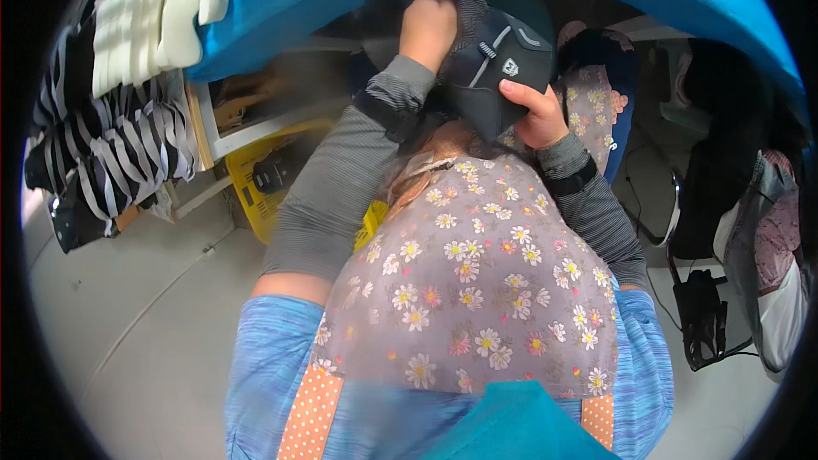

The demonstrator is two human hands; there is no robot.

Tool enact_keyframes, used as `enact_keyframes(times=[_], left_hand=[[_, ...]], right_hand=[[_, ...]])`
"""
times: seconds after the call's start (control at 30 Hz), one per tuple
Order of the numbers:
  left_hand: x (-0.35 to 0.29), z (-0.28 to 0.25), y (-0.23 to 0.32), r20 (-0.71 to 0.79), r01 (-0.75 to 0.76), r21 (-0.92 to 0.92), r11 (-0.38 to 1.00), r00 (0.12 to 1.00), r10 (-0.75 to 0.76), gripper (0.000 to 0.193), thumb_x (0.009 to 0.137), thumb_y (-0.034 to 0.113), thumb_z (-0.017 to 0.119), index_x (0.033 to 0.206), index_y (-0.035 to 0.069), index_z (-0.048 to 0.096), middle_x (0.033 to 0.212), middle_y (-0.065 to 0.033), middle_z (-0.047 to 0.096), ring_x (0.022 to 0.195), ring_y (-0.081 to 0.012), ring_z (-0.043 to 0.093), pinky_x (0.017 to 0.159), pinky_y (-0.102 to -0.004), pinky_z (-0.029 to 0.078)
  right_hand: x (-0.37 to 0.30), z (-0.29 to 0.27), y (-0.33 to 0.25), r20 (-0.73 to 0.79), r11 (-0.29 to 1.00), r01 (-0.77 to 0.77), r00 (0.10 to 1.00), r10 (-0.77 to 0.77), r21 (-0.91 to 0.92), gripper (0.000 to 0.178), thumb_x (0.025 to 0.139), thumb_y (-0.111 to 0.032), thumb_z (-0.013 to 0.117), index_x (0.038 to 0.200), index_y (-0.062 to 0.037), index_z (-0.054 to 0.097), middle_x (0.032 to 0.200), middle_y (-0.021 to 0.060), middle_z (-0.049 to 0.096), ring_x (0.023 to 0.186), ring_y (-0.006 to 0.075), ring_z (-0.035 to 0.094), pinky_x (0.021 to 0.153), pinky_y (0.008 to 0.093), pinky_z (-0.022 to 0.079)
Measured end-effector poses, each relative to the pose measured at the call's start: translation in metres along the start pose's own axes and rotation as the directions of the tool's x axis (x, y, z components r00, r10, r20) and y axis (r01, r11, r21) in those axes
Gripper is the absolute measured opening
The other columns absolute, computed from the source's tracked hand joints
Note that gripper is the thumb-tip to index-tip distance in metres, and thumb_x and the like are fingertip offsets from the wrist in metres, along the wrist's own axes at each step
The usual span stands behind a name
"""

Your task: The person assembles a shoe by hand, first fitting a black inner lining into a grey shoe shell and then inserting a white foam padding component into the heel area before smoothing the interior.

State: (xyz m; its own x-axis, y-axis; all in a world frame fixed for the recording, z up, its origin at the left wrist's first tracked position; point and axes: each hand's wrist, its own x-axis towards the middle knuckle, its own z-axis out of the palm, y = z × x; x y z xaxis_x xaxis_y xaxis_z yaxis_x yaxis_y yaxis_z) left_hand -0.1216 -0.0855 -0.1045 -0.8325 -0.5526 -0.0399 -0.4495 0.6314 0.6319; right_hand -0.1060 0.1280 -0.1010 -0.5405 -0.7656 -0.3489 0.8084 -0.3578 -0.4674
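A black fabric bag [503,77] with grey piping, a small striped tab and a shield-shaped badge lies above my lap, at the top middle of the view. My right hand [538,113] grips its lower right edge, thumb on the front and fingers hidden behind. At its upper left, beside a grey mesh part, my left hand [430,27] is closed on the dark fabric. Exactly what the left fingertips pinch is hidden. Grey striped sleeves cover both forearms.
A blue-covered table edge [281,13] curves across the top. White foam pieces [145,17] lie at the upper left, above hanging black and grey strips [119,153]. A yellow basket [256,192] stands on the floor. Cloth and a chair frame [677,213] are at the right.
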Motion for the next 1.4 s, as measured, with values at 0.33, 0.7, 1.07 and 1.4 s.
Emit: enact_keyframes(times=[0.33, 0.7, 1.07, 1.4], left_hand=[[-0.007, 0.017, -0.016, -0.059, -0.122, -0.138, 0.983, 0.992, 0.115, 0.043, 0.104, 0.031, 0.044, 0.094, -0.003, 0.069, 0.086, -0.0265, 0.067, 0.081, -0.0462, 0.062, 0.072, -0.0508, 0.049], [-0.014, 0.002, -0.009, -0.022, 0.216, -0.339, 0.916, 0.971, -0.237, 0.056, 0.104, 0.038, 0.041, 0.091, -0.009, 0.068, 0.089, -0.0344, 0.064, 0.090, -0.0510, 0.061, 0.080, -0.0526, 0.047], [-0.018, -0.066, -0.012, -0.067, -0.338, 0.181, 0.924, 0.933, 0.354, 0.029, 0.101, 0.030, 0.052, 0.109, 0.008, 0.070, 0.085, -0.0207, 0.066, 0.078, -0.0409, 0.064, 0.064, -0.0476, 0.051], [-0.010, -0.102, -0.038, 0.411, 0.338, -0.668, 0.663, 0.910, -0.051, 0.078, 0.099, 0.065, 0.041, 0.109, -0.007, 0.067, 0.106, -0.0129, 0.070, 0.094, -0.0225, 0.066, 0.086, -0.0312, 0.050]], right_hand=[[0.002, -0.002, -0.002, 0.038, 1.000, 0.016, 0.999, -0.015, -0.027, 0.039, 0.088, -0.012, 0.068, 0.124, 0.0012, 0.059, 0.114, 0.0085, 0.067, 0.104, 0.0189, 0.064, 0.092, 0.0322, 0.051], [-0.014, -0.025, 0.035, -0.037, 0.986, -0.016, 0.999, 0.023, 0.167, 0.062, 0.096, -0.036, 0.058, 0.146, -0.0030, 0.041, 0.147, 0.0136, 0.049, 0.135, 0.0315, 0.048, 0.115, 0.0467, 0.036], [-0.016, 0.002, 0.026, -0.042, 0.841, 0.121, 0.985, -0.168, -0.528, 0.028, 0.087, -0.011, 0.074, 0.111, -0.0002, 0.066, 0.100, 0.0029, 0.067, 0.089, 0.0121, 0.062, 0.078, 0.0273, 0.050], [-0.014, -0.025, 0.023, -0.040, 0.919, 0.067, 0.995, -0.089, -0.389, 0.039, 0.081, -0.011, 0.070, 0.118, 0.0000, 0.062, 0.112, 0.0038, 0.064, 0.103, 0.0152, 0.059, 0.093, 0.0298, 0.044]])
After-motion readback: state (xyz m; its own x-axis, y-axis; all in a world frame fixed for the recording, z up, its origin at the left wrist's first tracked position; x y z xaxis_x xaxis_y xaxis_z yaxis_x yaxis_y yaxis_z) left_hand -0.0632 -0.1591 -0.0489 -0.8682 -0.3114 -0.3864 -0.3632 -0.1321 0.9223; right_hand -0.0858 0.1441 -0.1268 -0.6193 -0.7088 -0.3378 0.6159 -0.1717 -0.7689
